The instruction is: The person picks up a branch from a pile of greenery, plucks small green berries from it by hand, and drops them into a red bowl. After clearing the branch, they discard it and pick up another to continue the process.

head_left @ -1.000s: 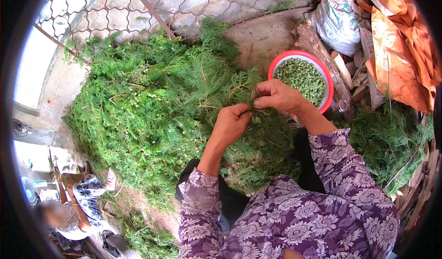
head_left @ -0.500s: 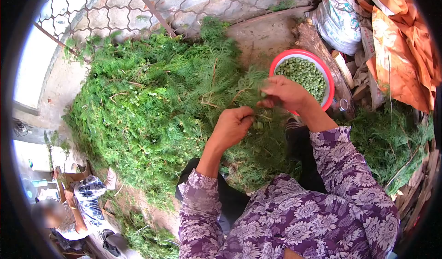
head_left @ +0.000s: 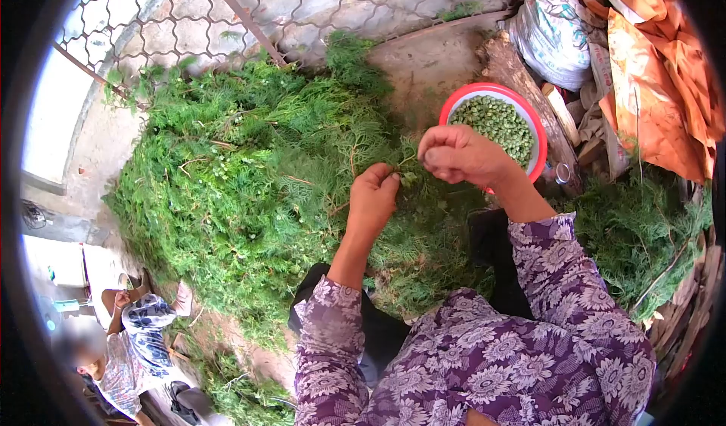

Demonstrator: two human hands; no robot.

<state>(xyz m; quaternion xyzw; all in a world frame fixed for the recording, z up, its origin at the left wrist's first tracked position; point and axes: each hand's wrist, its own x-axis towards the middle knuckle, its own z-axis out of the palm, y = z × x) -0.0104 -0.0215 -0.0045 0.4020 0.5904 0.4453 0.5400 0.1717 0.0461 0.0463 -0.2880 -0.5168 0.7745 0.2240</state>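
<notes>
My left hand is closed in a pinch on a thin evergreen sprig, which reaches toward my other hand. Just right of it, my right hand has its fingers curled in; whatever lies inside them is hidden. That hand overlaps the near left rim of a red-edged white basin. Inside the basin lie many small green cones. A large heap of feathery evergreen branches spreads left of both hands.
Wire mesh stands behind the heap. A white sack, an orange tarp and a log are at right. More branches lie near my right arm. Another person sits at lower left.
My left hand has shifted slightly left and up. My right hand has moved a little left, its fingers curled. The other person's arms have moved, and the sprig they held up is out of sight.
</notes>
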